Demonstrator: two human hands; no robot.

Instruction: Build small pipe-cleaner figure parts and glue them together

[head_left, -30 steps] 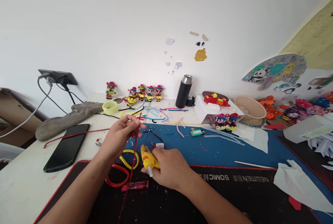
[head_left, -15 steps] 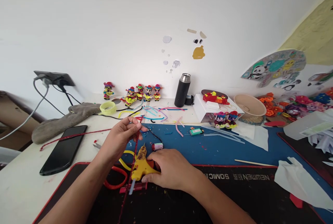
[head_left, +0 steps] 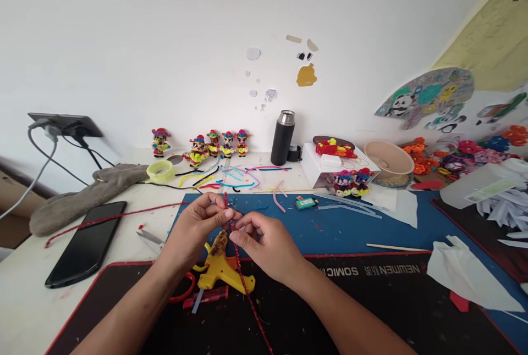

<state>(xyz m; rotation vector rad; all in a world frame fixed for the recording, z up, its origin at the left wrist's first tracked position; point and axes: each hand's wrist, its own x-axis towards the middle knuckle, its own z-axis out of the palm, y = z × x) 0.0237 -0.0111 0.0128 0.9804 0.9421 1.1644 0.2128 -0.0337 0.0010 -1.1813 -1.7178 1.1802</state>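
My left hand [head_left: 198, 226] pinches a red glittery pipe cleaner [head_left: 256, 311] near its upper end, a short tip standing above the fingers. Close beside it, my right hand [head_left: 266, 242] has thumb and fingertips closed around the same pipe cleaner just below. A pale bit shows between the right fingers, too hidden to name. From there the strand trails down over the black mat toward me. Below my hands lies a yellow hot glue gun [head_left: 220, 270], a glue stick poking from its rear. Scissors [head_left: 150, 239] with a red handle lie partly under my left forearm.
A phone [head_left: 88, 242] lies at left, another red pipe cleaner across it. Several small figurines [head_left: 198, 150] stand by the wall, near yellow tape [head_left: 160, 170]. A black flask [head_left: 282, 138], a white box [head_left: 309, 165] and a bowl [head_left: 388, 158] stand behind. Glue sticks [head_left: 355, 206] lie right.
My right hand has let go of the glue gun and come up to the pipe cleaner beside my left hand. The strand's lower part has swung right. The view has shifted slightly.
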